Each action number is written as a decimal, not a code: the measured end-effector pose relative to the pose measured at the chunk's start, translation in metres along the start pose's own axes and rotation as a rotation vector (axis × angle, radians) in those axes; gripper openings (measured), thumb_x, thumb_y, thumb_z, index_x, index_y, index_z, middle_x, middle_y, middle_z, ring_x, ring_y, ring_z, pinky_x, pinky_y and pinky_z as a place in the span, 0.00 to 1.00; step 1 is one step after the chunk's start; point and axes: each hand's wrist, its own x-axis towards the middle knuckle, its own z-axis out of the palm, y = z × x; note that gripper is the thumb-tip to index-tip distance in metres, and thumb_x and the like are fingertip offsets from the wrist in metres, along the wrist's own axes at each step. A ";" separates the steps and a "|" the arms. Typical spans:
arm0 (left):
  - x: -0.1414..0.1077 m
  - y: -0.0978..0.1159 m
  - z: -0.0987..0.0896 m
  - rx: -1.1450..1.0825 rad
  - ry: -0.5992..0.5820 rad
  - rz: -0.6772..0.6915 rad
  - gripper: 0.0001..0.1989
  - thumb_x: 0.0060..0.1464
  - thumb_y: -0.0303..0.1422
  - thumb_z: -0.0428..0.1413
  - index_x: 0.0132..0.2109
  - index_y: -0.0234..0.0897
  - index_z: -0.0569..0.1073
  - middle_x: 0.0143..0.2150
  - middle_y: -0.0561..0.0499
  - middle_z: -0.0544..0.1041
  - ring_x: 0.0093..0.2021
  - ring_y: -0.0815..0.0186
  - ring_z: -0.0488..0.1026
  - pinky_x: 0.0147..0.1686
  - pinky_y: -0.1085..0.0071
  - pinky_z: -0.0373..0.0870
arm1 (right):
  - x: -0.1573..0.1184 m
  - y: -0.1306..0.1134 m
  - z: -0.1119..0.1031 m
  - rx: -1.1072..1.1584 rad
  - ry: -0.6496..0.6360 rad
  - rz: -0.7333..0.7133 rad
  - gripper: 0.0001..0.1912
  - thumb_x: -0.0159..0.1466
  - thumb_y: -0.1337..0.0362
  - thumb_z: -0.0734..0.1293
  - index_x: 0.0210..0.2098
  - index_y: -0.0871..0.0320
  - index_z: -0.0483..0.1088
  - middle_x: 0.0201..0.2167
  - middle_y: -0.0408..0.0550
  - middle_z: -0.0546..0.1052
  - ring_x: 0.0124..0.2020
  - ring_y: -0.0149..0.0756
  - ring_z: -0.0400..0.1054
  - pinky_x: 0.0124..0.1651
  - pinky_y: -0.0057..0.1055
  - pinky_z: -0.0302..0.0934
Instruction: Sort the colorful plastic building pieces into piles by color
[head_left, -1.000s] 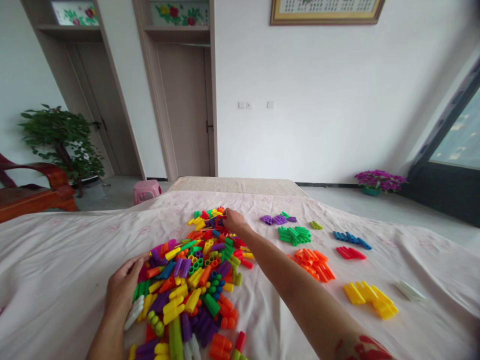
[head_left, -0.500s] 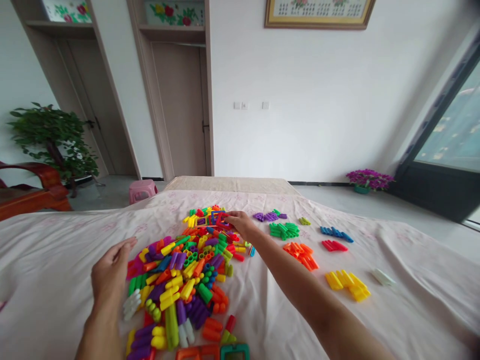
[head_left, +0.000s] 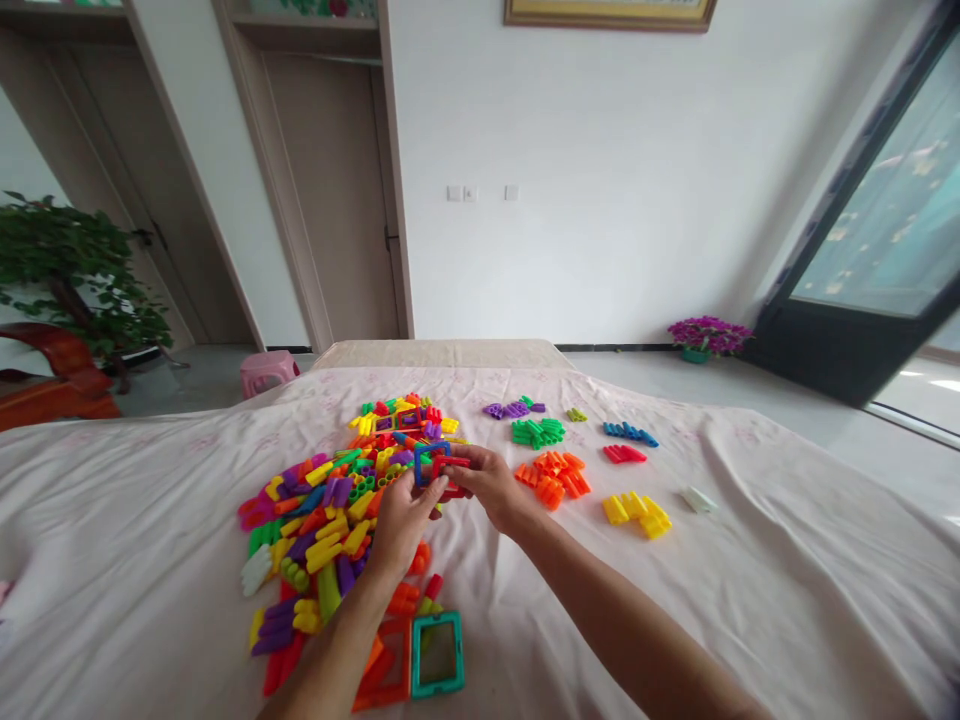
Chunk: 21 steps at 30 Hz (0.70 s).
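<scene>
My left hand (head_left: pixel 409 512) and my right hand (head_left: pixel 491 485) meet over the near right side of a heap of colourful plastic building pieces (head_left: pixel 322 530). Between their fingers are a blue square frame tile (head_left: pixel 418 466) and a red square frame tile (head_left: pixel 456 462), overlapping or joined; I cannot tell which. The right fingers pinch the red tile from the right, while the left thumb and fingers grip from below left. Fingers hide part of both tiles. Below the hands, a teal square frame tile (head_left: pixel 460 655) lies beside an orange one (head_left: pixel 406 660).
Right of the heap lie sorted groups: purple pieces (head_left: pixel 516 409), green pieces (head_left: pixel 538 432), orange pieces (head_left: pixel 555 475), yellow pieces (head_left: pixel 637 513), blue pieces (head_left: pixel 630 433) and red pieces (head_left: pixel 625 454). A whitish piece (head_left: pixel 699 499) lies farther right on the wrinkled cloth (head_left: pixel 787 560).
My right hand has drawn back from the heap's far end with the blue and red tiles. My left hand has moved right and closed on them. The view has shifted slightly.
</scene>
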 end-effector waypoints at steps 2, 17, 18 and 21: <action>0.000 -0.003 0.002 0.005 0.000 0.016 0.26 0.50 0.47 0.62 0.49 0.30 0.76 0.40 0.41 0.81 0.34 0.60 0.78 0.30 0.69 0.75 | -0.009 0.002 -0.005 0.010 0.059 -0.021 0.22 0.45 0.54 0.80 0.34 0.60 0.74 0.25 0.43 0.76 0.24 0.29 0.67 0.26 0.26 0.56; -0.007 0.005 0.005 0.069 -0.082 0.143 0.15 0.52 0.41 0.63 0.42 0.36 0.81 0.42 0.44 0.82 0.38 0.59 0.78 0.41 0.68 0.74 | -0.018 0.032 -0.016 -0.004 0.293 -0.232 0.10 0.52 0.55 0.74 0.27 0.56 0.79 0.24 0.46 0.77 0.24 0.32 0.65 0.24 0.27 0.55; -0.008 0.007 0.006 0.066 -0.079 0.127 0.15 0.51 0.41 0.63 0.42 0.36 0.82 0.41 0.44 0.82 0.37 0.59 0.78 0.41 0.68 0.74 | -0.018 0.033 -0.017 -0.008 0.295 -0.226 0.10 0.52 0.55 0.74 0.27 0.56 0.79 0.24 0.46 0.77 0.24 0.32 0.65 0.23 0.27 0.53; -0.008 0.010 0.006 0.041 -0.040 0.071 0.18 0.50 0.43 0.64 0.42 0.34 0.82 0.38 0.44 0.82 0.34 0.60 0.77 0.36 0.69 0.74 | -0.020 0.033 -0.017 0.003 0.277 -0.182 0.13 0.51 0.54 0.75 0.31 0.55 0.81 0.23 0.46 0.75 0.24 0.33 0.63 0.23 0.27 0.51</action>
